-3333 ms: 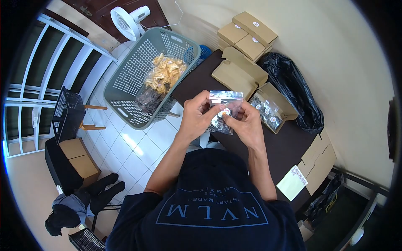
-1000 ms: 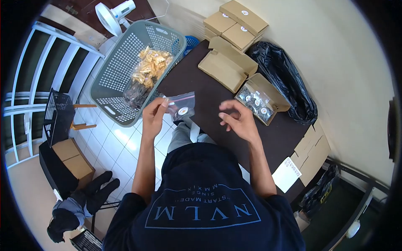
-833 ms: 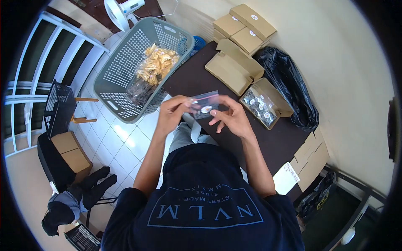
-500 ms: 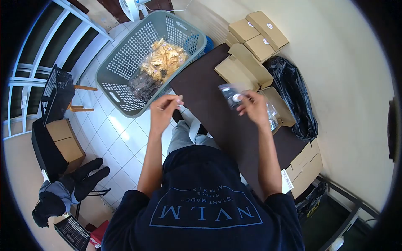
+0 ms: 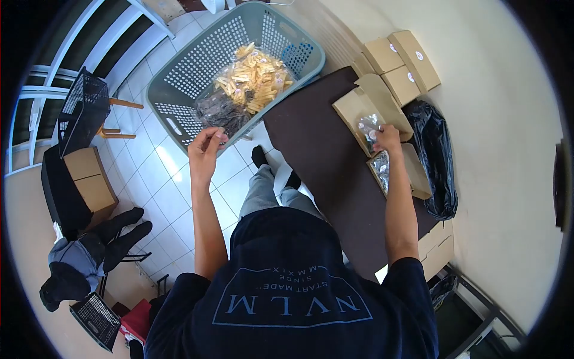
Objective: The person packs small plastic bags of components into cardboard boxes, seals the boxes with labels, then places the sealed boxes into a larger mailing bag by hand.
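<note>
My right hand [image 5: 388, 139] reaches into an open cardboard box [image 5: 351, 109], its fingers closed on a small clear plastic packet [image 5: 371, 124] with a white round sticker. Just below it, a second open cardboard box [image 5: 417, 179] contains shiny plastic packets [image 5: 381, 167]. On the other side, my left hand [image 5: 204, 154] is raised by the near rim of the grey laundry basket [image 5: 179, 69], thumb and fingers pinched together. What sits in that pinch, if anything, I cannot tell. Bagged yellowish pieces [image 5: 257, 78] and dark packets [image 5: 220, 112] lie inside the basket.
Closed cardboard boxes [image 5: 402, 63] are stacked against the wall on the dark brown table [image 5: 317, 131]. A black plastic bag [image 5: 431, 161] lies along the wall side. At lower left sits another person [image 5: 78, 263], near a carton [image 5: 89, 179] and a black crate [image 5: 84, 113].
My right hand has carried the packet away from me, from over the table into the open box. The left hand has shifted left, still pinched. The view has turned slightly.
</note>
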A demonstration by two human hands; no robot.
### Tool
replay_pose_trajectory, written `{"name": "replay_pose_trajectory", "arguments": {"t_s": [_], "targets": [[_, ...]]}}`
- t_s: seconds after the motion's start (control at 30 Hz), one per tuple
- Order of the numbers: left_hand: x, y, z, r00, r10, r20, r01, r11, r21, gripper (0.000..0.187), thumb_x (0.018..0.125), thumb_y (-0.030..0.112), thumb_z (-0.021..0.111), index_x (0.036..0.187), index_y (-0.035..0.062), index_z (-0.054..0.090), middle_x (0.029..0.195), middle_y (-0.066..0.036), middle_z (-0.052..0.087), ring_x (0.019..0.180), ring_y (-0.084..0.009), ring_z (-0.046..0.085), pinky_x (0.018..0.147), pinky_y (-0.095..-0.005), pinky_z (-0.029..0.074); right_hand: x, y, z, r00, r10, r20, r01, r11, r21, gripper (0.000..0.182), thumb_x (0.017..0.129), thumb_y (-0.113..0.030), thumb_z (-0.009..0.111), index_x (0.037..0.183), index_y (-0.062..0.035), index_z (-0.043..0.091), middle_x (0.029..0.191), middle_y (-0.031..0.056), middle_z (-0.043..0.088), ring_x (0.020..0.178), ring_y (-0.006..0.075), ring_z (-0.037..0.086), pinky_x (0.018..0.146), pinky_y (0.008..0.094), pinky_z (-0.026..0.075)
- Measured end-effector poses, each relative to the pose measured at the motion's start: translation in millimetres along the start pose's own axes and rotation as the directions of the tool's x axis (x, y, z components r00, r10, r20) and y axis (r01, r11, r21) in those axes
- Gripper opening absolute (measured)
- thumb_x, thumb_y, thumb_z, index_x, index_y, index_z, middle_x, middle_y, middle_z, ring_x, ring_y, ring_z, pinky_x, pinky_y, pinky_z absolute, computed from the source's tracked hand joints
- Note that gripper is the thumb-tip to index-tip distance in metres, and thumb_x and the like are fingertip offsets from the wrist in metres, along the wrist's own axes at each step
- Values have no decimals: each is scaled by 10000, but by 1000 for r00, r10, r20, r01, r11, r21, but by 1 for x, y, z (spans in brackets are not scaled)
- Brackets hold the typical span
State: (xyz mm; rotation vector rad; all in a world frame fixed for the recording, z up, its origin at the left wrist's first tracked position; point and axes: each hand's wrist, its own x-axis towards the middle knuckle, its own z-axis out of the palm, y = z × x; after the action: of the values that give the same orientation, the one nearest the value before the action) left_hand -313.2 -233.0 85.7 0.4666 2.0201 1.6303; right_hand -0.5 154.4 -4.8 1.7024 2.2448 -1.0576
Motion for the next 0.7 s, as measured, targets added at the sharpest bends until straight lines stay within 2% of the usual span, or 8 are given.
{"name": "replay_pose_trajectory", "arguments": {"t_s": [0.07,0.13,0.17,0.3,0.4,0.5,0.6,0.7], "targets": [[10,-3,-14,999,-32,-25,32,999,0,167,961,111,585,1046,-10,662,885,-68,684,833,-135,660,711,-264,525,0,2,4,999,37,16,-38,999,20,167,821,-63,569,874,75,646,709,245,676,577,297,702,640,397,584],[24,-8,-30,1000,8,-17,-7,999,48,168,967,119,577,1044,-5,660,883,-65,679,842,-133,658,713,-259,522,-3,-1,7,999,-17,-50,12,995,-98,186,827,-48,624,913,114,594,713,248,671,495,284,677,463,358,574],[32,-12,-38,1000,5,-17,-4,998,55,172,971,132,576,1045,1,658,879,-63,678,840,-132,657,710,-259,521,-6,-3,9,996,43,-80,-59,976,-209,197,798,-62,600,961,47,610,854,264,680,881,446,661,847,504,524],[65,-10,-63,999,-20,-41,24,995,95,210,972,161,575,1085,2,653,913,-73,680,859,-140,644,736,-271,516,-31,-15,21,896,-182,-405,61,954,-293,398,776,-143,670,1120,2,531,1129,305,567,1068,473,563,868,535,495],[93,-8,-75,996,-48,-71,56,992,114,216,973,168,577,1091,3,651,917,-75,680,861,-141,644,742,-274,518,-47,-35,22,899,-117,-422,-40,937,-346,314,774,-136,669,1051,-18,580,1087,273,598,1085,459,561,879,526,493],[125,-21,-90,1000,-16,-19,19,992,122,225,977,177,572,1120,19,642,947,-65,680,875,-140,648,744,-267,519,-33,6,42,867,-297,-399,116,901,-418,303,751,-172,700,1013,-25,658,1061,246,640,996,436,606,873,503,497],[156,-27,-92,998,-58,-19,60,993,97,199,962,157,586,1101,28,645,911,-54,690,839,-125,656,687,-248,509,-36,-12,38,929,-161,-332,27,927,-373,355,684,-132,769,1003,-27,657,966,223,666,960,420,622,838,501,499],[191,-47,-97,988,-152,-5,152,986,65,217,975,191,573,1130,53,637,948,-52,682,868,-131,654,731,-267,516,-30,-2,41,896,-256,-362,121,927,-356,284,703,-102,749,953,-10,652,935,219,673,909,415,636,799,484,505]]}}
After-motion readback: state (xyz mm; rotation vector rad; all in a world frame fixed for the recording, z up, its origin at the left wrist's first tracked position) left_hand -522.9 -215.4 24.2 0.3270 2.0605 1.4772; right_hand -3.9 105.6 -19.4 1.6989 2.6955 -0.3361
